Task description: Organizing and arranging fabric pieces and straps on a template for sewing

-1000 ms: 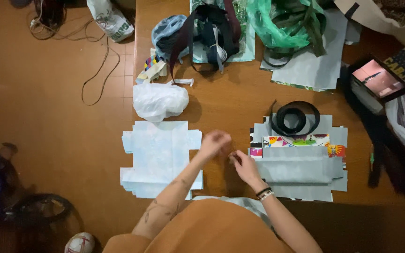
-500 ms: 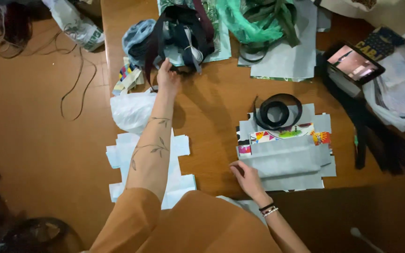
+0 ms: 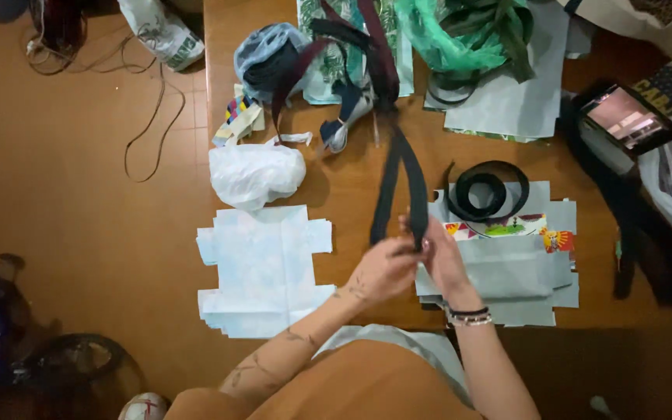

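Both my hands are close together above the wooden table's (image 3: pixel 351 194) near edge. My left hand (image 3: pixel 383 268) and my right hand (image 3: pixel 439 257) both grip a dark strap (image 3: pixel 398 179) that runs as a doubled loop up to the heap of straps and fabric (image 3: pixel 328 54) at the far side. To the left lies a flat pale-blue cut-out sheet (image 3: pixel 262 268). Under my right hand sits a stack of grey cut-out sheets (image 3: pixel 515 272) with a colourful strip on top.
A coiled black strap (image 3: pixel 488 190) lies on the grey stack's far end. A crumpled white plastic bag (image 3: pixel 254 173) sits above the blue sheet. Green plastic (image 3: pixel 468 31) and paper sheets fill the back. A tablet (image 3: pixel 628 117) stands at right. Cables (image 3: pixel 145 117) trail on the floor left.
My left hand reached to the strap heap at the far side, then came back near the edge pulling a dark strap with it. My right hand rose from the grey stack and took hold too.
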